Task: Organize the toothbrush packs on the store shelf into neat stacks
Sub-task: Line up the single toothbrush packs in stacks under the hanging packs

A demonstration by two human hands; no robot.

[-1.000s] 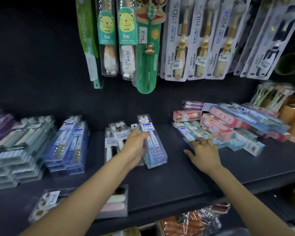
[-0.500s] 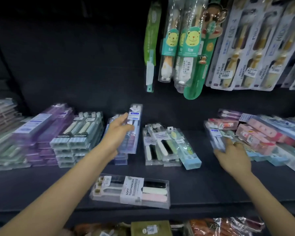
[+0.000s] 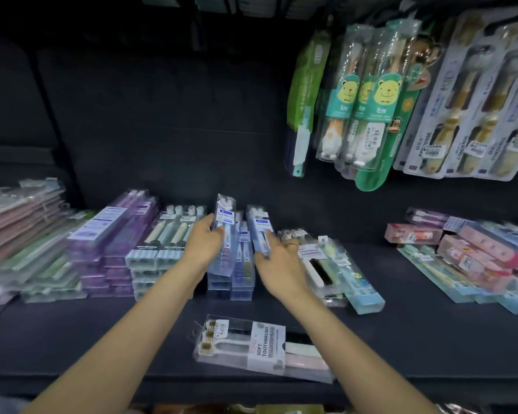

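Holding one blue toothbrush pack each, the left hand and right hand curl their fingers round packs running front-to-back, directly over the blue stack on the shelf.

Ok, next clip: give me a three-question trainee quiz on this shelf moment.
1. True or false: the left hand holds a blue toothbrush pack.
2. The right hand's grip is on: A) a hanging bear pack, B) another blue pack, C) a pink box.
3. What words show on the pack lying alone at the shelf's front edge?

Key: 1 true; 2 B; 3 "SOFT TOOTHBRUSH" on the front pack.
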